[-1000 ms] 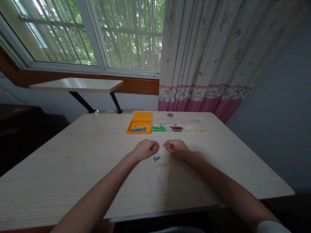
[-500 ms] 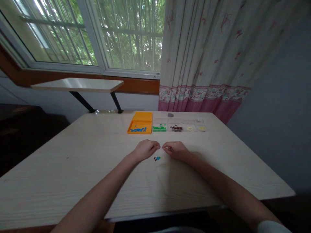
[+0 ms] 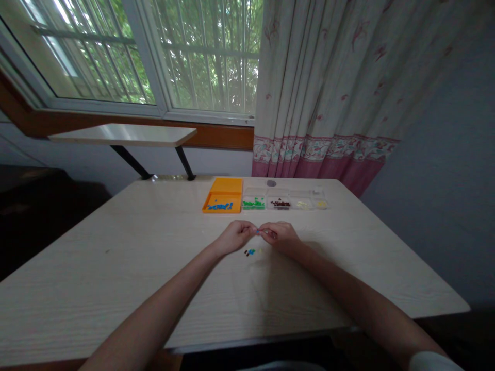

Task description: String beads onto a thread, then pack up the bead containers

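Note:
My left hand (image 3: 235, 236) and my right hand (image 3: 281, 237) meet fingertip to fingertip above the table, both pinched closed. Between the fingertips shows a tiny blue piece (image 3: 258, 232), perhaps a bead or small brick; both hands seem to grip it, though its exact shape is too small to make out. Just below the hands lies a small cluster of loose pieces (image 3: 250, 252), brown, blue, green and pale yellow. Beyond the hands stands an open orange box (image 3: 204, 207) holding blue pieces (image 3: 220, 206).
Right of the orange box stand clear containers with green pieces (image 3: 253, 204), dark brown pieces (image 3: 281, 204), pale pieces (image 3: 303, 205) and yellow pieces (image 3: 321, 204). A grey round disc (image 3: 271, 183) sits at the table's back edge. A raised shelf (image 3: 127, 134) overhangs the back left.
My hands have come together, closing the small gap between their fingertips. The blue piece now shows between them. The boxes and loose cluster stay where they were.

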A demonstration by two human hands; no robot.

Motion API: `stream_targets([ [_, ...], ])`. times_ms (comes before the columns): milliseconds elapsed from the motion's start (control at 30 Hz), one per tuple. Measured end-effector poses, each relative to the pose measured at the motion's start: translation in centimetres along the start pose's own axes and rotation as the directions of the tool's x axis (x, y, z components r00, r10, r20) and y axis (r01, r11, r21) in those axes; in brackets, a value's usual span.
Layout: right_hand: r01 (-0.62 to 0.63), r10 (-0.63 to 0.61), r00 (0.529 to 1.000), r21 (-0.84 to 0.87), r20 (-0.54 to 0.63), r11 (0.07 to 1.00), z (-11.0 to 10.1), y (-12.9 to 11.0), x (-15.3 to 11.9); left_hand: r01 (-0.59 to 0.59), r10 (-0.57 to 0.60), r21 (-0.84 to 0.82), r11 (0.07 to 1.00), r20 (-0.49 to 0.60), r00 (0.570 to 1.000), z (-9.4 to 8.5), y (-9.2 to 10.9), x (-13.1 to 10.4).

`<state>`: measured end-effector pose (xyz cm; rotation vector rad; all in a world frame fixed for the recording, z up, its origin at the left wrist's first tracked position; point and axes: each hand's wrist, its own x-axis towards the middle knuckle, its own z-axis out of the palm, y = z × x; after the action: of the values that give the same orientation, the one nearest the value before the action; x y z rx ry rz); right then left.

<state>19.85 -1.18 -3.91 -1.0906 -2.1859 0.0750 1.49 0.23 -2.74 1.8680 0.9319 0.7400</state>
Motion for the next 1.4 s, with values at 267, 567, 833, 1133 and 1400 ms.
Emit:
stream_targets([
  [267,-0.08,0.08,0.997,0.067,0.0,0.995,-0.3,-0.1,0.0,0.004,0.021,0.165,0.986,-0.144,0.989,-0.5,0.7,-0.3],
  [567,-0.09,0.094,0.995,0.152,-0.019,0.984,-0.4,-0.1,0.1,-0.048,0.112,0.277,0.96,-0.219,0.969,-0.2,0.8,-0.6],
  [833,-0.063,0.077,0.995,0.199,-0.062,0.978,-0.4,-0.3,0.0,-0.086,0.157,0.271,0.959,-0.252,0.955,0.1,0.7,-0.6],
  [1133,-0.127,0.121,0.992,0.222,0.04,0.967,-0.8,-0.2,-0.1,-0.182,0.333,0.324,0.928,-0.51,0.793,-1.4,2.1,-1.0],
  [1400,0.158,-0.204,0.921,0.16,0.332,0.974,-0.6,-0.7,-0.7,-0.238,0.511,0.473,0.848,-0.615,0.6,-2.3,3.0,-1.3],
])
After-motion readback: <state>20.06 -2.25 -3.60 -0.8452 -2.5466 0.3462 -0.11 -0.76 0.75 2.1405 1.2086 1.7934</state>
